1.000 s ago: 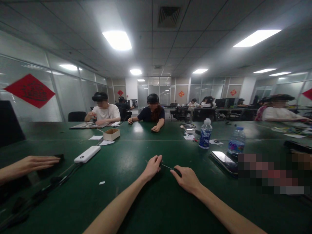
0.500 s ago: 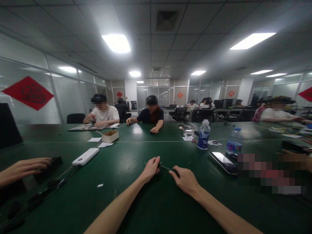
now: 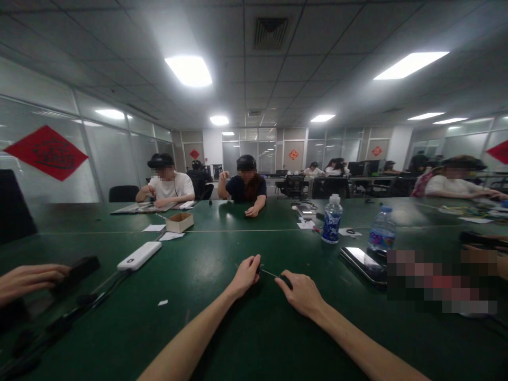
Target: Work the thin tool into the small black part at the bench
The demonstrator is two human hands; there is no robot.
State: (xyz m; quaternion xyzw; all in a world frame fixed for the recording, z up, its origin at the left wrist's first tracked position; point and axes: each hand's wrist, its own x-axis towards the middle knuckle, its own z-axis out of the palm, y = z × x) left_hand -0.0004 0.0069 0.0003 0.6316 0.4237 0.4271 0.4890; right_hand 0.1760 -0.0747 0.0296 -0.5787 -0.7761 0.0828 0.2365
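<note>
My left hand [image 3: 245,275] rests on the green table [image 3: 222,338] with its fingers pinched round the end of a thin dark rod-like tool [image 3: 270,273]. My right hand [image 3: 301,292] is closed round the tool's black handle end, a short way right of the left hand. The two hands lie close together near the table's middle. What the tool is stays too small to tell.
A white power bank [image 3: 138,255] with cables lies to the left. A neighbour's hand [image 3: 27,279] holds a black device at far left. A phone [image 3: 363,263] and two water bottles [image 3: 332,218] stand at right, a small cardboard box [image 3: 179,221] farther back. People sit across.
My hands have hardly moved. The neighbour's hand at left drew back toward the edge and lifted the black device. The person opposite raised a hand.
</note>
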